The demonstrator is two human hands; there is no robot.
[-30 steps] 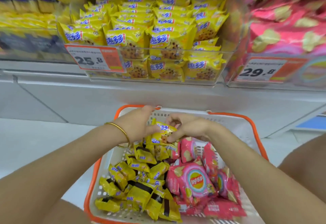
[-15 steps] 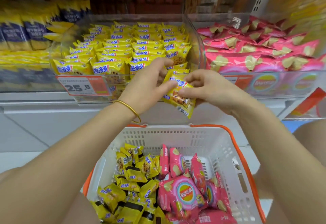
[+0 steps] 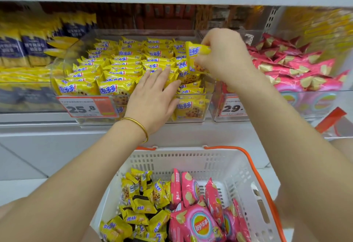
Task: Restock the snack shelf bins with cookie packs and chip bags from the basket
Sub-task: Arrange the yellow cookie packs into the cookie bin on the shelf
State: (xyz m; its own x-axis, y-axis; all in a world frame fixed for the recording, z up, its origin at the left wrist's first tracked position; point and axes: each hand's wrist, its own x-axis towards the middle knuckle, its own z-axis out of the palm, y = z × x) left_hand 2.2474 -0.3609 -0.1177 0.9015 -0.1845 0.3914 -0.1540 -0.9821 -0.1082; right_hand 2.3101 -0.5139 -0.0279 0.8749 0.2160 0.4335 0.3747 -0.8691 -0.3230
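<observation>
The right hand is raised over the far right corner of the clear cookie bin, its fingers curled and pinching one yellow cookie pack. The pack stands roughly upright, its lower edge just above the packs already in the bin.

The left hand is released, its fingers straight and slightly spread. It lies palm down on the stocked cookie packs in the near right part of the same bin, left of and nearer than the held pack. A gold bangle circles that wrist.

The bin sits on the shelf, with a price tag reading 25.8 on its front wall. Just to its right is a second clear bin filled with pink chip bags.

Below both hands, nearest in the scene, is the white basket with its orange rim. It holds loose yellow cookie packs on the left and pink chip bags on the right. Neither hand touches the basket.
</observation>
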